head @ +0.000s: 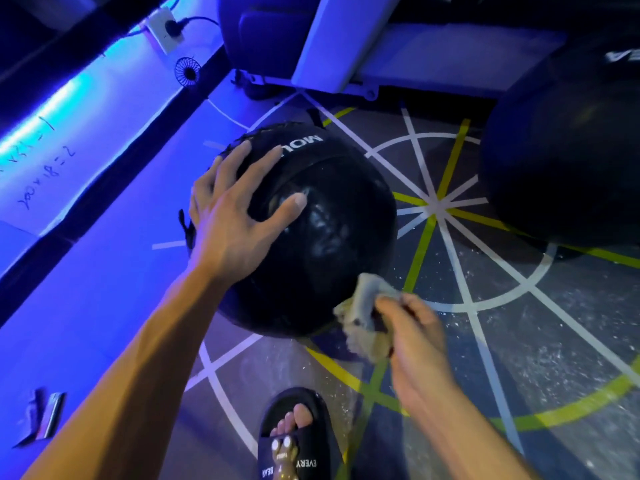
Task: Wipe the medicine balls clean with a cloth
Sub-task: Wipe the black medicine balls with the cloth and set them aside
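Note:
A large black medicine ball (332,237) with white lettering near its top sits on the marked gym floor in the middle of the view. My left hand (239,209) lies spread over its upper left side, fingers straight and pressing on the surface. My right hand (412,327) grips a crumpled pale cloth (363,317) and holds it against the ball's lower right side. A second black medicine ball (568,168) rests on the floor at the right, apart from both hands.
A white machine base (332,43) stands behind the ball. A blue-lit ledge (86,140) with a power strip and a small fan runs along the left. My sandalled foot (294,434) is at the bottom centre. The floor carries white and yellow lines.

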Demonstrator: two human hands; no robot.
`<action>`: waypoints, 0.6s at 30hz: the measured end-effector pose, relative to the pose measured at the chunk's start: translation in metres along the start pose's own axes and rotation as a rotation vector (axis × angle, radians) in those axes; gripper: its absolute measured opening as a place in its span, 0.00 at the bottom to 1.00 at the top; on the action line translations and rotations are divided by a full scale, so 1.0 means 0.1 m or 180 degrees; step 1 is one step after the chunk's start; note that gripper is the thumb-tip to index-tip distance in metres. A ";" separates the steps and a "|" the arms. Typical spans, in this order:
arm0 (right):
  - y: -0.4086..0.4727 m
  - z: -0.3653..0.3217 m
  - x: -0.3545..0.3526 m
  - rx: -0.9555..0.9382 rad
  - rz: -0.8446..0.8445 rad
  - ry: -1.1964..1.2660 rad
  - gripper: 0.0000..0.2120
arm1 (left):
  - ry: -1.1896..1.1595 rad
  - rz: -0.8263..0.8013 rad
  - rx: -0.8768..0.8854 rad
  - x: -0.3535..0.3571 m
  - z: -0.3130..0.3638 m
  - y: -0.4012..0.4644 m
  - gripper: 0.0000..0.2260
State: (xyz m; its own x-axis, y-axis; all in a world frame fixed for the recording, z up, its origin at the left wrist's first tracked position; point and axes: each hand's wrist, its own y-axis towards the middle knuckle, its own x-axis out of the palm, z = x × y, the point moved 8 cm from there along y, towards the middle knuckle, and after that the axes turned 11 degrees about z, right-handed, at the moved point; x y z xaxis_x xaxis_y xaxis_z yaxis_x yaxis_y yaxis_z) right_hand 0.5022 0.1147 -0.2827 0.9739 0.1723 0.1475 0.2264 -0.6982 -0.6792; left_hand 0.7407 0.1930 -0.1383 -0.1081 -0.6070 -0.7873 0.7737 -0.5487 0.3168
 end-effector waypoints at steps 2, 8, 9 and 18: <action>0.14 -0.33 -0.15 -0.0503 0.0209 0.0015 0.03 | -0.0121 -0.0032 -0.0072 -0.07 -0.12 -0.02 0.29; 0.41 -0.73 -0.25 -0.1156 0.0536 -0.0010 0.14 | -0.0314 -0.0069 -0.0014 -0.20 -0.34 -0.06 0.29; 0.43 -0.72 -0.20 -0.1229 0.0518 -0.0127 0.16 | -0.0311 -0.0092 0.0035 -0.21 -0.35 -0.07 0.29; -0.75 -0.52 0.79 -0.4518 -0.0966 -0.1933 0.24 | -0.0390 -0.0115 0.0416 -0.27 -0.35 -0.21 0.30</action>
State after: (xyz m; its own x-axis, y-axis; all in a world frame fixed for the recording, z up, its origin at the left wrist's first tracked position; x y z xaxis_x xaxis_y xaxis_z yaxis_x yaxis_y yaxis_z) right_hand 0.5624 0.1447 -0.1829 0.8196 0.4205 -0.3892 0.5728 -0.5840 0.5753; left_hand 0.7492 0.2413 -0.1420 -0.2158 -0.6467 -0.7316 0.6810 -0.6366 0.3619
